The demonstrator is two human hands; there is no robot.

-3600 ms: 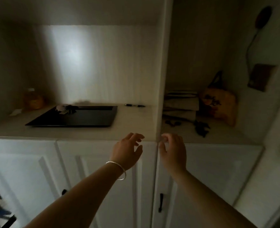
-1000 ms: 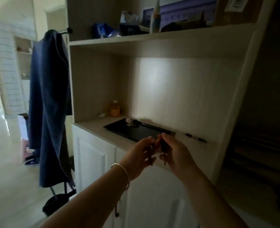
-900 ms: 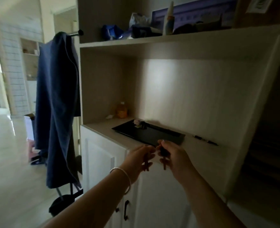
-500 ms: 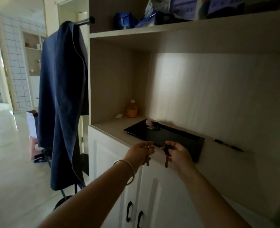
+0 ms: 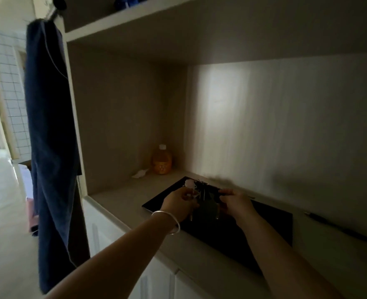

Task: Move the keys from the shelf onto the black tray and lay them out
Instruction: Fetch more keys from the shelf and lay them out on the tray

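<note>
A key (image 5: 191,215) hangs from my left hand (image 5: 177,204), another key (image 5: 217,213) from my right hand (image 5: 235,202), fingers of both pinched shut on them, just above the black tray (image 5: 271,223). Beyond my fingertips, more keys (image 5: 196,184) lie on the tray's far corner.

The tray (image 5: 264,229) looks glossy black. The counter (image 5: 122,197) is matt, pale wood grain like the back panel (image 5: 286,126). A shiny metal bangle (image 5: 167,221); dark blue cloth (image 5: 51,126) far left.
</note>
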